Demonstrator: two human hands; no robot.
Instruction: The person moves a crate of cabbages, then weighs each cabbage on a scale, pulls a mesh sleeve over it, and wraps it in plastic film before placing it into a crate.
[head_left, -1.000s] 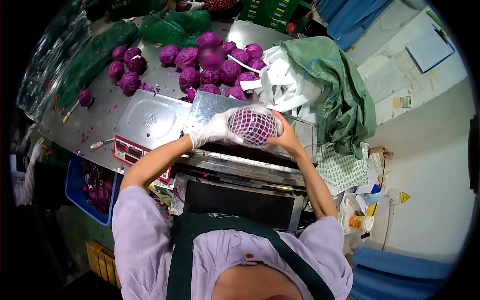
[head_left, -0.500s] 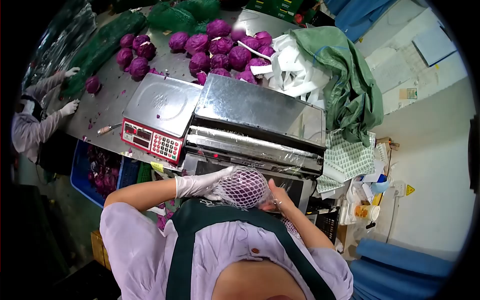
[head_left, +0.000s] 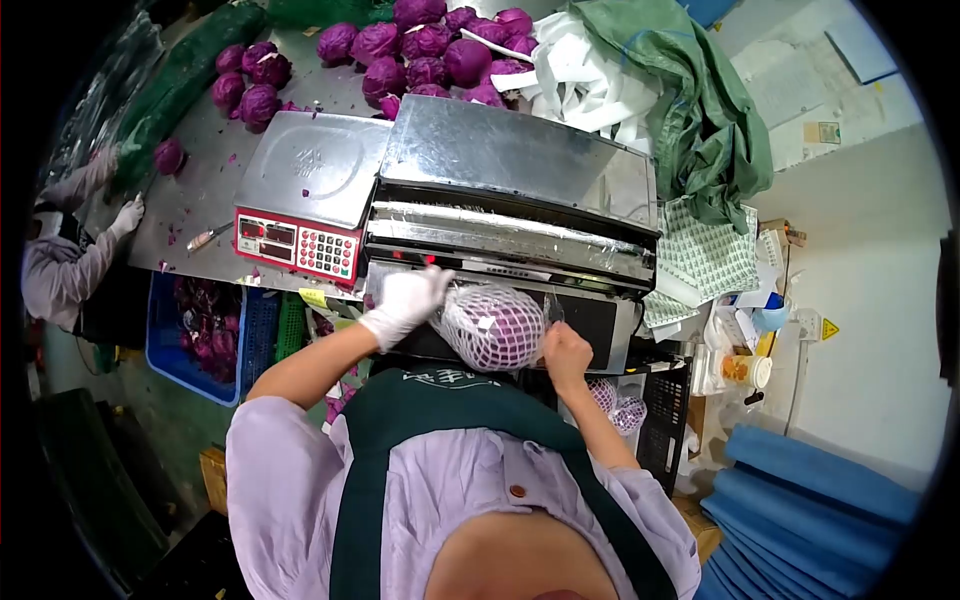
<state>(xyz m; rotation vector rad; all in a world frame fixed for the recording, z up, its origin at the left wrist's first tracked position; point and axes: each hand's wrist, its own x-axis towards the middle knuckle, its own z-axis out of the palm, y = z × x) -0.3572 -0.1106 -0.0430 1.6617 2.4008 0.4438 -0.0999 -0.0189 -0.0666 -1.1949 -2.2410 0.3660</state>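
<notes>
A red cabbage in a white foam net sits at the front of the wrapping machine, close to my apron. Clear plastic film shows at its right side. My left hand, in a white glove, is at the cabbage's upper left; its fingers look closed at the film there, slightly blurred. On the right, my bare right hand makes a fist with the film gathered in it, just beside the net.
Left of the machine stands a red-framed scale. Loose red cabbages lie behind, beside white foam strips. A knife lies near the table edge, above a blue crate. At far left is a co-worker's gloved hand.
My left hand has moved up off the cabbage's side, and my right hand has closed into a fist. The netted cabbage has shifted slightly toward the machine. The view has tilted down a little.
</notes>
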